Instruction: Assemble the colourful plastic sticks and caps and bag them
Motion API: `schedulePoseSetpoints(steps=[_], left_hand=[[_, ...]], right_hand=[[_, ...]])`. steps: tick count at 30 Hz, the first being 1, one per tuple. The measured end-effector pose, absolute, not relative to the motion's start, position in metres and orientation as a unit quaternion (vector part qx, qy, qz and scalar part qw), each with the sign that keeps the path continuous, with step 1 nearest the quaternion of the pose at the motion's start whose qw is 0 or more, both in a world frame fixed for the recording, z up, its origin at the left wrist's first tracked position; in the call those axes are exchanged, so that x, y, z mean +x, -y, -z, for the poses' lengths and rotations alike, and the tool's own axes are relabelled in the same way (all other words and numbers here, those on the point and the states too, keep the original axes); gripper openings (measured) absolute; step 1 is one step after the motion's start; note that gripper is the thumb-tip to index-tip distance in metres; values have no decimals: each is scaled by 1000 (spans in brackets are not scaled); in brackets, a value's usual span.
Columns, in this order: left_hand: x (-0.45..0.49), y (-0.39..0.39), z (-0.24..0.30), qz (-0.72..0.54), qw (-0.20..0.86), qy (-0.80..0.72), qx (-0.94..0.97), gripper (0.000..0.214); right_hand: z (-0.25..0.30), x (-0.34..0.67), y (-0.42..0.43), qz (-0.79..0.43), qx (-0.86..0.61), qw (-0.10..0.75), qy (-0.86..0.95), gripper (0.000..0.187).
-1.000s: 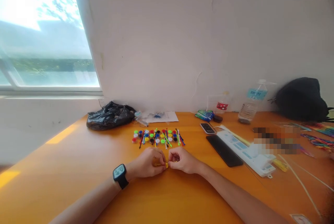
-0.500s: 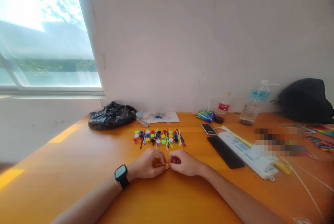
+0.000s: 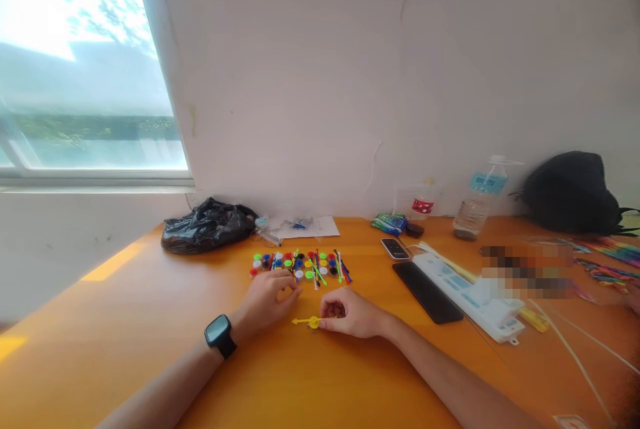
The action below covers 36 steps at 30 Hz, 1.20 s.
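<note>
Head | right fingers pinch yellow pin | left fingers released, perhaps touching caps

Figure: a plain room serving as an informal workspace. You sit at an orange table set against a bare, cracked white wall beside a large window. A power strip, black phone, water bottle and black bag show everyday use.
</note>
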<state>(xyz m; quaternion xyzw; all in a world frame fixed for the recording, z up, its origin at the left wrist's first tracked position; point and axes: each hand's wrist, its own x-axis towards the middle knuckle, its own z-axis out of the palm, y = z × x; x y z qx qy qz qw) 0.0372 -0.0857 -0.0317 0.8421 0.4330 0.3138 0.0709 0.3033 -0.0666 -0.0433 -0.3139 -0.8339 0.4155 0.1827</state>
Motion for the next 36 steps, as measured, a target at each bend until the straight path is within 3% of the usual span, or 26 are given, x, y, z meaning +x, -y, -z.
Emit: schedulePoseSetpoints(steps=[6, 11, 15, 22, 30, 36], left_hand=[[-3, 65, 21, -266, -67, -621, 734, 32], [-25, 55, 25, -232, -68, -696, 676, 27], [-23, 54, 29, -222, -38, -705, 673, 29], [-18, 54, 31, -228, -5, -693, 684, 25], [-19, 51, 36, -238, 12, -644, 726, 28], [-19, 49, 38, -244, 14, -622, 743, 31]], right_hand=[[44, 309, 62, -377, -341, 211, 835, 24], [38, 319, 59, -287, -350, 218, 865, 18], [29, 328, 57, -176, -375, 222, 883, 21], [21, 333, 57, -111, -401, 214, 884, 14], [16, 328, 64, -124, -372, 263, 882, 8], [24, 324, 64, -143, -366, 248, 885, 5]])
